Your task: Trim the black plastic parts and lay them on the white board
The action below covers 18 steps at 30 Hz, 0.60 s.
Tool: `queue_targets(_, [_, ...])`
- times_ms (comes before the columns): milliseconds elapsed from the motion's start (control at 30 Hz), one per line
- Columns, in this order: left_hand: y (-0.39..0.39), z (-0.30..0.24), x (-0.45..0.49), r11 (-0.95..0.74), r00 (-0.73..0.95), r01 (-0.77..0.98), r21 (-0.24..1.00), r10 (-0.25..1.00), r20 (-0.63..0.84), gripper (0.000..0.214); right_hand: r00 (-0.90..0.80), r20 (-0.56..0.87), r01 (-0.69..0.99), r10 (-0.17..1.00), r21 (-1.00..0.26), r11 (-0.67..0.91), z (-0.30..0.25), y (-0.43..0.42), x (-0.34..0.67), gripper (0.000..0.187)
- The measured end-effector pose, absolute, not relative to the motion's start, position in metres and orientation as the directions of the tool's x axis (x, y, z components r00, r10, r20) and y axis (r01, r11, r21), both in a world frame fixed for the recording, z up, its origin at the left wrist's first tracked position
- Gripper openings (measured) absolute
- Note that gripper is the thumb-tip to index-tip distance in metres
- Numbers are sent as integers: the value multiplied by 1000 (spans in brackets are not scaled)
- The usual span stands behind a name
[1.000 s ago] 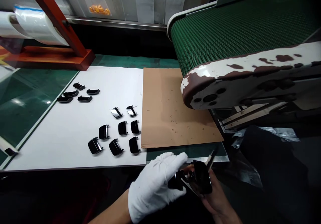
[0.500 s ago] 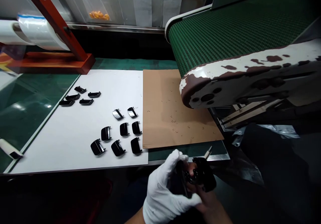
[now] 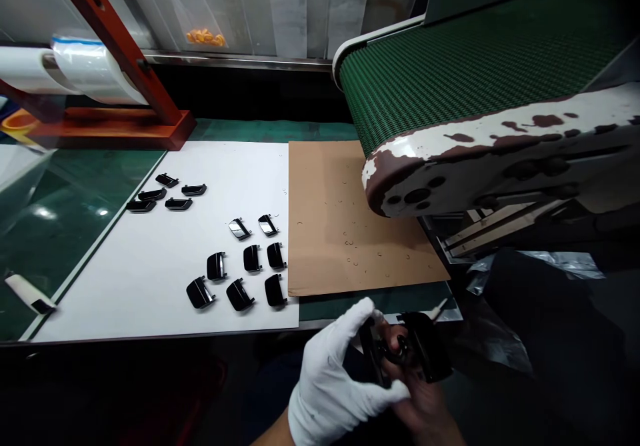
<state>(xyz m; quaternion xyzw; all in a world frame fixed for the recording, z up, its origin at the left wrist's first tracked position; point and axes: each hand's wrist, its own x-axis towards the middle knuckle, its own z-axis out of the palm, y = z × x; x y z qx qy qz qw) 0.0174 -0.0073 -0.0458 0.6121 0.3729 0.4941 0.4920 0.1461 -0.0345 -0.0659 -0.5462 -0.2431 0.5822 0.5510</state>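
My left hand [image 3: 334,376], in a white glove, is closed around a glossy black plastic part [image 3: 424,345] just below the table's front edge. My bare right hand [image 3: 425,406] grips the same part from underneath, and a small pale-tipped tool [image 3: 438,309] sticks up beside it. Which hand holds the tool I cannot tell. On the white sheet [image 3: 150,266] lie several finished black parts [image 3: 243,266] in rows near the sheet's right edge. A second small group of black parts [image 3: 167,193] lies farther back to the left.
A brown cardboard sheet [image 3: 340,219] with tiny ring-shaped scraps lies right of the white sheet. A green conveyor belt [image 3: 475,59] with a chipped white frame overhangs it. An orange stand [image 3: 115,99] carrying a film roll [image 3: 85,66] is at the back left. A marker [image 3: 30,294] rests on the green mat.
Both hands have shifted slightly right and turned the black part between them; the left hand now wraps more closely around it. The parts on the table have not moved.
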Motion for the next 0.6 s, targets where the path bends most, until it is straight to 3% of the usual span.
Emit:
queue_targets(133, [3,-34,6,-252,437,147,957,884,165,66,146,-385,-312,911,-892,-327,-67,-39,167,37])
queue_targets(367, [-14,-47,-2,-6,719,320,947,653,-238,38,-52,-458,44,887,-889,-456,-72,-60,177,31])
queue_targets(467, [-21,-63,1,-2,758,394,919,566,-323,27,-66,-517,142,853,-851,-505,-78,-69,176,26])
queue_targets(600, [-15,-70,13,-72,739,476,877,573,-354,25,-65,-514,195,855,-847,-494,-78,-71,181,28])
